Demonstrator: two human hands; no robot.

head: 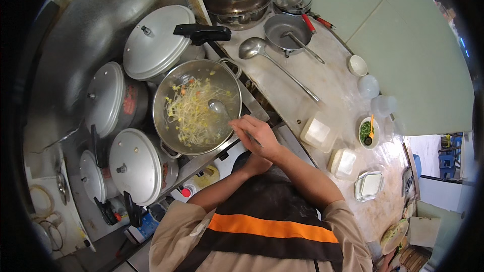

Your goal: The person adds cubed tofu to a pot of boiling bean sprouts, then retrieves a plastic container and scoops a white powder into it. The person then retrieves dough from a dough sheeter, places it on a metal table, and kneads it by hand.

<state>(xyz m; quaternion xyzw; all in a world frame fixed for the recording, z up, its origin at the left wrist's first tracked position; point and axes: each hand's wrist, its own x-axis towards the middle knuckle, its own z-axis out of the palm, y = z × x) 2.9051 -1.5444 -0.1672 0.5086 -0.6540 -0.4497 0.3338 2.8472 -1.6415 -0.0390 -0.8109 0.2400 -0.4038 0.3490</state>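
A wide steel pot with two loop handles stands before me, holding bean sprouts and a few orange-red pieces in liquid. My right hand, at the pot's near right rim, grips the handle of a metal spoon whose bowl is among the sprouts. Just below it, in front of the dark apron, is my left hand; its fingers are mostly hidden, so what it holds cannot be told.
Several pressure cookers surround the pot's left side. On the counter lie a large ladle, a grey pan, plastic containers and a bowl of chopped greens. A lidded pot stands at the back.
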